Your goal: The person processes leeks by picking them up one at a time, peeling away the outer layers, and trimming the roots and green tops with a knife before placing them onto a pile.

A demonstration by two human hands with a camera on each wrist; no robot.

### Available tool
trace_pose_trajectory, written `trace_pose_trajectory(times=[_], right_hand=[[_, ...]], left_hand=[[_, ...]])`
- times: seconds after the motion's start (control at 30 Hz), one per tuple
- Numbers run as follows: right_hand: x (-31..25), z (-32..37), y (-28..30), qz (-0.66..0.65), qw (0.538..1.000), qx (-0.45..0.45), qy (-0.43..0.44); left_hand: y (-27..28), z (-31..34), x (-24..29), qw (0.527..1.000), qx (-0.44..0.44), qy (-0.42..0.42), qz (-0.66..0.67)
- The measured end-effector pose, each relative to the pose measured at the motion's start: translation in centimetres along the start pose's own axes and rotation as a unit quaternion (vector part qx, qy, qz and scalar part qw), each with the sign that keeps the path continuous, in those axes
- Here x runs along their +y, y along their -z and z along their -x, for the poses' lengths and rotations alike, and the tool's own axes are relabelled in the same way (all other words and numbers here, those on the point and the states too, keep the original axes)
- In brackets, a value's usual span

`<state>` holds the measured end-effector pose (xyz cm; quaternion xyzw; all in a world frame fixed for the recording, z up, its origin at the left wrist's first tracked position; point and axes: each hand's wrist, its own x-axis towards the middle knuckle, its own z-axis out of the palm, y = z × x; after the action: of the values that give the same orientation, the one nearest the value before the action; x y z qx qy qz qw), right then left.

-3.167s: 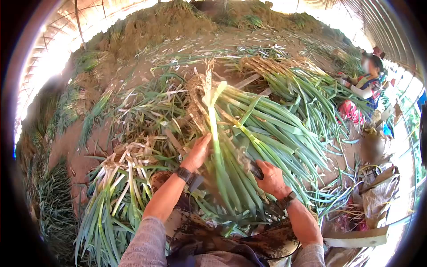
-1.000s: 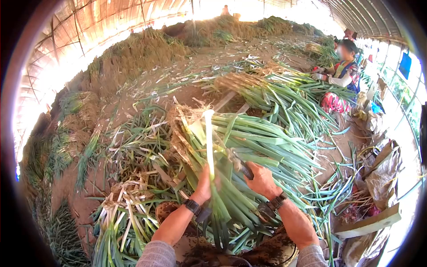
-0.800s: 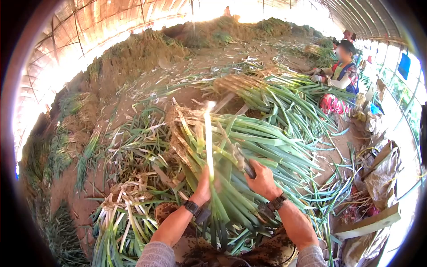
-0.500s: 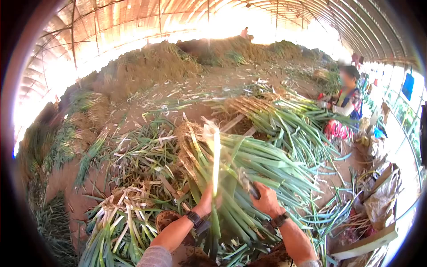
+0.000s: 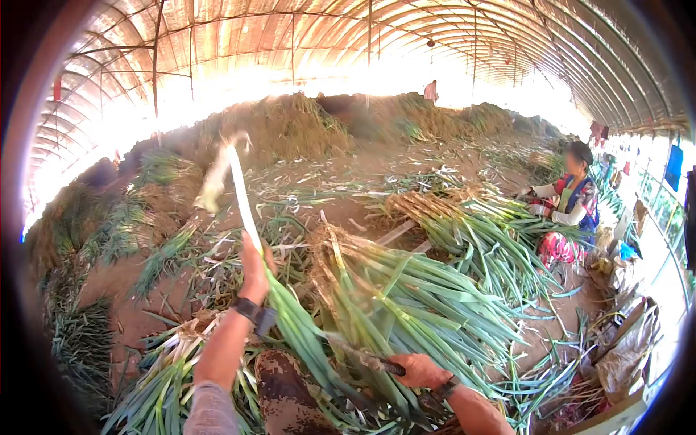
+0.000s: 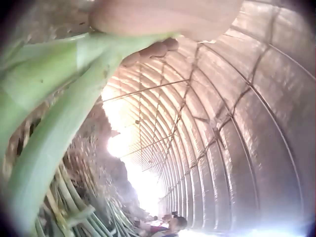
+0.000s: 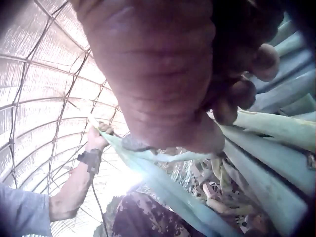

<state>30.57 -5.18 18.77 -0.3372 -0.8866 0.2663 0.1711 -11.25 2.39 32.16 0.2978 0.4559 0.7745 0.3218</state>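
My left hand [image 5: 255, 272] grips a long green onion [image 5: 240, 190] at the upper left of the head view. Its white shank points up, with a pale strip of loose skin [image 5: 212, 183] and roots at the top; its green leaves slope down to the right. In the left wrist view the leaves [image 6: 54, 133] fan out below the fingers. My right hand [image 5: 420, 371] holds a knife [image 5: 371, 360] by its dark handle, the blade pointing left across the green leaves. Beneath lies a big heap of green onions [image 5: 428, 297], dirty root ends toward the left.
Another bundle of green onions [image 5: 471, 225] lies beyond the heap, and peeled ones [image 5: 170, 380] lie at lower left. A seated person [image 5: 576, 199] works at right. Brown heaps [image 5: 283, 130] line the back under an arched roof. Crumpled sacks [image 5: 627, 348] stand at right.
My left hand has lifted the green onion up and to the left, away from the heap. My right hand and the knife have dropped lower, the blade now pointing left. The head view has tilted up.
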Motion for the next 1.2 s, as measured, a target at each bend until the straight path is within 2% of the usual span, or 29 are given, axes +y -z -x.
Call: trace_pose_trajectory(times=[0.03, 0.07, 0.1, 0.13, 0.2, 0.23, 0.27, 0.3, 0.33, 0.37, 0.43, 0.5, 0.57, 0.6, 0.63, 0.67, 0.7, 0.73, 0.8, 0.83, 0.87, 0.9, 0.93, 1.0, 1.1, 1.13, 1.2], right_hand=[[-0.2, 0.1, 0.2, 0.0, 1.0, -0.001, 0.002], [-0.5, 0.2, 0.5, 0.014, 0.999, -0.044, -0.009], [-0.7, 0.2, 0.6, 0.029, 0.995, -0.088, -0.02], [0.0, -0.1, 0.2, 0.026, 0.995, -0.092, -0.019], [1.7, 0.4, -1.7, 0.04, 0.996, -0.071, -0.03], [0.6, 0.4, -0.7, 0.051, 0.997, -0.064, -0.015], [2.5, 0.6, -2.0, 0.032, 0.999, -0.015, 0.006], [1.6, 0.5, -1.0, 0.046, 0.997, -0.042, -0.039], [0.7, 0.5, 0.0, 0.049, 0.997, -0.015, -0.05], [2.3, 0.4, -0.8, 0.08, 0.992, -0.012, -0.102], [2.6, 0.4, -0.1, 0.074, 0.989, 0.002, -0.131], [2.6, -0.2, 0.0, 0.071, 0.984, 0.019, -0.16], [3.0, -0.7, 0.5, 0.088, 0.973, 0.004, -0.212], [3.3, -0.8, 0.5, 0.092, 0.973, 0.0, -0.213], [3.7, -1.0, 0.3, 0.094, 0.972, 0.006, -0.217], [4.0, -1.5, 0.1, 0.096, 0.971, 0.014, -0.221], [4.3, -1.8, 0.0, 0.1, 0.97, 0.016, -0.22], [4.7, -1.8, -0.3, 0.08, 0.979, -0.003, -0.189], [5.7, -2.0, -1.4, 0.06, 0.989, -0.025, -0.135], [4.9, -2.2, -1.4, 0.083, 0.987, -0.026, -0.136], [4.3, -2.6, -1.2, 0.097, 0.982, -0.045, -0.158], [4.4, -2.7, -1.3, 0.093, 0.983, -0.033, -0.152], [3.7, -2.6, -1.0, 0.076, 0.984, -0.015, -0.16], [4.1, -2.2, -1.1, 0.081, 0.985, 0.009, -0.151], [3.4, -2.0, -0.1, 0.063, 0.983, -0.027, -0.168], [3.3, -1.9, 0.1, 0.066, 0.983, -0.025, -0.17], [3.7, -1.4, -0.1, 0.058, 0.982, -0.027, -0.176]], left_hand=[[1.0, -1.3, 2.1, 0.994, 0.022, -0.072, -0.08], [2.1, -2.6, 4.4, 0.976, 0.045, -0.142, -0.16], [2.7, -3.1, 7.7, 0.964, 0.072, -0.162, -0.198], [3.7, -4.0, 10.9, 0.949, 0.099, -0.179, -0.238], [8.8, -7.9, 15.2, 0.835, 0.141, -0.313, -0.431], [10.1, -8.0, 17.8, 0.815, 0.154, -0.284, -0.481], [11.4, -6.9, 19.5, 0.812, 0.149, -0.258, -0.501], [12.6, -5.6, 21.3, 0.809, 0.143, -0.232, -0.521], [14.1, -4.6, 21.7, 0.826, 0.124, -0.209, -0.509], [20.1, -8.1, 22.9, 0.686, 0.029, -0.215, -0.695], [23.1, -4.6, 18.7, 0.608, 0.022, -0.257, -0.751], [27.7, -4.3, 12.4, 0.609, -0.008, -0.259, -0.75], [19.5, 1.2, 9.0, 0.723, -0.04, -0.04, -0.689], [20.1, 0.2, 4.3, 0.797, -0.093, -0.012, -0.597], [17.5, 0.9, 1.4, 0.797, -0.137, 0.006, -0.589], [11.9, 3.6, 1.3, 0.799, -0.177, 0.065, -0.572], [8.9, 4.9, -0.8, 0.837, -0.196, 0.089, -0.503], [7.8, 3.7, -4.7, 0.83, -0.232, 0.118, -0.494], [5.4, 2.3, -12.9, 0.828, -0.282, 0.084, -0.478], [4.7, 1.5, -17.2, 0.843, -0.31, 0.082, -0.432], [2.4, 2.5, -18.8, 0.848, -0.286, 0.03, -0.446], [0.5, 3.0, -19.8, 0.849, -0.287, 0.076, -0.437], [-0.9, 2.6, -21.0, 0.818, -0.305, 0.178, -0.454], [-3.6, 3.7, -21.1, 0.775, -0.312, 0.105, -0.54], [-4.7, 2.5, -23.5, 0.797, -0.252, 0.194, -0.513], [-5.0, 2.3, -23.9, 0.798, -0.255, 0.192, -0.511], [-5.6, 2.2, -24.5, 0.812, -0.197, 0.182, -0.518]])
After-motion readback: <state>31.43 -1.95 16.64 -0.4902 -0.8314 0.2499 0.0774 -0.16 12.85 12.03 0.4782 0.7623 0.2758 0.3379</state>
